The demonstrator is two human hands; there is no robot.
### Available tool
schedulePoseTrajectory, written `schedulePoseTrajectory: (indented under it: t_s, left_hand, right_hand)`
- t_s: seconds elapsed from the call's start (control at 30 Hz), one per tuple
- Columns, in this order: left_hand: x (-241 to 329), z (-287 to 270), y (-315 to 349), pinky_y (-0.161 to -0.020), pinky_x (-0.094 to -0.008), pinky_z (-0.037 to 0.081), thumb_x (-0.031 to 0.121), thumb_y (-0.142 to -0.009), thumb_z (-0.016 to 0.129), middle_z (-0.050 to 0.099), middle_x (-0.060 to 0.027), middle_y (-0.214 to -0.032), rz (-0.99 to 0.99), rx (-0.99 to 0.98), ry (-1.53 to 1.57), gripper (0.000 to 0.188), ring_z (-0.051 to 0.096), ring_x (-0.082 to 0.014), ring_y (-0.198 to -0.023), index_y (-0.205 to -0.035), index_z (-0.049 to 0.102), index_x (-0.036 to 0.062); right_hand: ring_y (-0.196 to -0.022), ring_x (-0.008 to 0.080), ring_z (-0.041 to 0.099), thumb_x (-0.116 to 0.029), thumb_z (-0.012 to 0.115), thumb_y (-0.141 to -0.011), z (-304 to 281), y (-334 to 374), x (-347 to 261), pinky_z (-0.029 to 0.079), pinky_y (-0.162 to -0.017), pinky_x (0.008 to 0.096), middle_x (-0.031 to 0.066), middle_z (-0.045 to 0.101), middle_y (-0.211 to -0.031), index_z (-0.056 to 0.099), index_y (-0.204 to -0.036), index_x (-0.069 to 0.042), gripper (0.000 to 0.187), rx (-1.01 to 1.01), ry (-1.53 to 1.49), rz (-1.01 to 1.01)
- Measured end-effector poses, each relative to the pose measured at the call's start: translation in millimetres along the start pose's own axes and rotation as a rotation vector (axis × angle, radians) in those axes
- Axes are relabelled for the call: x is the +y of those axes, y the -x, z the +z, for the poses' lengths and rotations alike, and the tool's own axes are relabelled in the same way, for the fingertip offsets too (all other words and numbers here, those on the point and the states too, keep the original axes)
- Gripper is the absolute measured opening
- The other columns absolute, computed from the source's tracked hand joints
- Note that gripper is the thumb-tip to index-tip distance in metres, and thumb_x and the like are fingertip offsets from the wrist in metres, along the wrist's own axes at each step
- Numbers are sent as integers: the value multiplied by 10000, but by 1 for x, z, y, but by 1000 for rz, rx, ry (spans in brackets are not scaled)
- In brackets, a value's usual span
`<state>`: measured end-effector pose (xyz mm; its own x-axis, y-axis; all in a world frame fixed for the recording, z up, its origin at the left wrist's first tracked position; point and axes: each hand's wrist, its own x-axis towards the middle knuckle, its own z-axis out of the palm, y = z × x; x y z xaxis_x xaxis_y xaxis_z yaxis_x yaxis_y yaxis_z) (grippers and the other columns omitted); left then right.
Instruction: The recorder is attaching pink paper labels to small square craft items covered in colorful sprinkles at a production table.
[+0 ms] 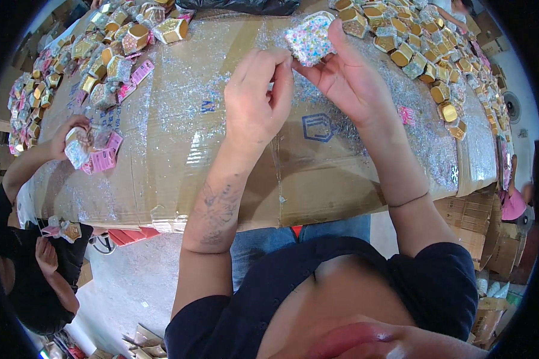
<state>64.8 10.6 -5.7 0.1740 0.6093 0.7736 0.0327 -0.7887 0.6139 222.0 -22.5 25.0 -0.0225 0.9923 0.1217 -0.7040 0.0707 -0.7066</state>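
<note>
My right hand holds a small house-shaped ornament over the table. Its visible face is white, with pastel pink, blue and purple speckles. The thumb stands up along the ornament's right side, and the other fingers are beneath it. Close by on the left, my left hand is closed in a pinch, its fingertips at the ornament's lower left edge. Whatever lies between those fingertips is too small or hidden to make out.
Brown cardboard strewn with glitter covers the table. Similar gold-based ornaments are heaped at the right, others at the left, some with pink tags. A co-worker at the left handles ornaments. A black plastic bag lies at the back.
</note>
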Motion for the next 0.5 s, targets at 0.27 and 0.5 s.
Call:
schedulePoseTrajectory:
  t_s: [0.27, 0.5]
  left_hand:
    - [-5, 0, 3, -547, -383, 495, -47, -758, 657, 575, -123, -804, 92, -52, -148, 202, 600, -314, -667, -935, 614, 42]
    - [-3, 0, 1, -548, -382, 498, -50, -760, 647, 577, -123, -798, 81, -86, -149, 187, 600, -317, -671, -924, 618, 35]
  right_hand:
    - [-1042, 168, 593, -278, 699, -897, 9, 8, 10, 519, -867, 357, 81, 553, -1163, 325, -1276, -55, 578, 275, 371, -290]
    - [-1033, 128, 569, -256, 682, -912, 11, 12, 13, 512, -834, 297, 51, 553, -1152, 346, -1286, -68, 537, 366, 587, -398]
